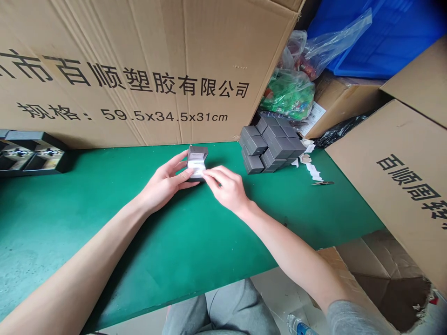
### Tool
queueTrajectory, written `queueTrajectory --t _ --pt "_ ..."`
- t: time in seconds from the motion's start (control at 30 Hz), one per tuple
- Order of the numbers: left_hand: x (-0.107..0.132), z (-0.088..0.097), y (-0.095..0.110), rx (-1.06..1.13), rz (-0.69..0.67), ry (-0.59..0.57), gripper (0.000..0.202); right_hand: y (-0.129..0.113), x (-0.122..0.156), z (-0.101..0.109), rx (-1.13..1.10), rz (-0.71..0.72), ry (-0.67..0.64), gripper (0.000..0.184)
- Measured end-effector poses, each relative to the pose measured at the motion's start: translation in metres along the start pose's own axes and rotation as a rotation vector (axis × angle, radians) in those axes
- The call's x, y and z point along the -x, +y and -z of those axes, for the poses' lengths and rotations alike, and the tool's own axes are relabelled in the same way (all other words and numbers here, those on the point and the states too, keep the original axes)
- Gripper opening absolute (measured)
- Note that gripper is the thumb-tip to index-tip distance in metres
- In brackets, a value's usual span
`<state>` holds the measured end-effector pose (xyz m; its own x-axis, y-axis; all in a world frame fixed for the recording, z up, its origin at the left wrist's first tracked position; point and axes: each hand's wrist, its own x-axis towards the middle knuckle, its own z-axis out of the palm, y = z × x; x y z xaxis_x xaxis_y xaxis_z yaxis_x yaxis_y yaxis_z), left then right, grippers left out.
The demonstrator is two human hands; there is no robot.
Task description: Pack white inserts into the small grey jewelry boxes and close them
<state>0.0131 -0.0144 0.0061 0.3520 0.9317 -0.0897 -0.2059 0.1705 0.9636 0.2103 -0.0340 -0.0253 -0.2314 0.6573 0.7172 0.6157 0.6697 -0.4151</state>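
Note:
A small dark grey ring box [198, 151] stands with its lid raised above the green tabletop, and white lining shows inside. My left hand [165, 184] is wrapped round the box from the left, thumb at its front edge. At the box's right side, the thumb and fingertips of my right hand [228, 190] are pinched together against the white insert [196, 166]. Whatever sits between those fingertips is too small and covered to make out. To the right of my hands is a stack of closed dark grey boxes [275, 144].
Open dark boxes [47, 158] with shiny contents stand at the left edge. A large carton [139, 42] walls off the back, another carton [394, 163] the right. White paper scraps [313, 172] lie beside the stack. Behind are plastic bags [291, 90] and a blue crate [380, 37].

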Motion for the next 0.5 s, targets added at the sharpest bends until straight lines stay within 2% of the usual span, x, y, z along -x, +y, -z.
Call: queueTrajectory --t 0.17,0.37,0.5 --pt "-0.001 0.001 -0.001 -0.032 0.013 0.003 0.065 0.005 -0.006 0.011 0.175 0.134 -0.128 0.023" --pt "0.000 0.001 -0.002 -0.089 -0.011 -0.004 0.072 0.005 -0.011 0.018 0.233 0.206 -0.216 0.027" --pt "0.001 0.001 -0.003 -0.104 0.002 -0.009 0.077 0.003 -0.009 0.018 0.270 0.202 -0.244 0.027"
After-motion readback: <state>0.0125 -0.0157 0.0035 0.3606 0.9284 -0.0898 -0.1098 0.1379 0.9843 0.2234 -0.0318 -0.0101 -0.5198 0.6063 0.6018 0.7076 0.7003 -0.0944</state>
